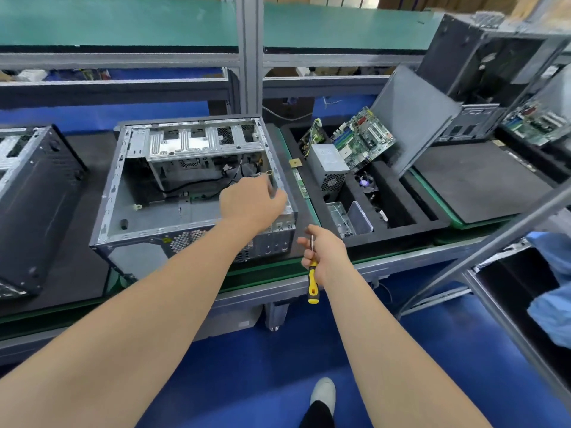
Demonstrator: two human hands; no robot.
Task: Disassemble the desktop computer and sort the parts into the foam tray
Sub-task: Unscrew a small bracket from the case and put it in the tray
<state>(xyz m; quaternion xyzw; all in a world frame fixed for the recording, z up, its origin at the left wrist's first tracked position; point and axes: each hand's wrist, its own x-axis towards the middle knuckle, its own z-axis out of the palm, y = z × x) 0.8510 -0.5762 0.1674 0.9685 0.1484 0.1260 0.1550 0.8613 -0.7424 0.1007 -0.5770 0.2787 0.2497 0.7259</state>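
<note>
**Case nearly gutted, left hand at the right wall**

The computer case (160, 211) lies on its side, open face up, on the tabletop (77, 248), just left of the foam tray (398, 217). It's mostly a bare sheet-metal shell. The drive cage (197, 143) and some loose black cables (191, 186) are still inside.

Handling guess: the shell is stiff, light for its bulk, and has sharp stamped edges, so take it by the folded rims, not the raw cut-outs. The cables are limp and will snag, so pull at the connector, not the wire.

The left hand (250, 202) reaches inside at the right wall with its fingers curled. It may be pinching a small part or a cable end, but the view is too blurred to tell. The right hand (324, 254) is clenched round a yellow-and-black screwdriver (312, 285), tip up, clear of the case.

The tray already holds the motherboard (364, 140), which is fragile and should be handled by its edges only, and the power supply (330, 165), which is dense and boxy.
</note>
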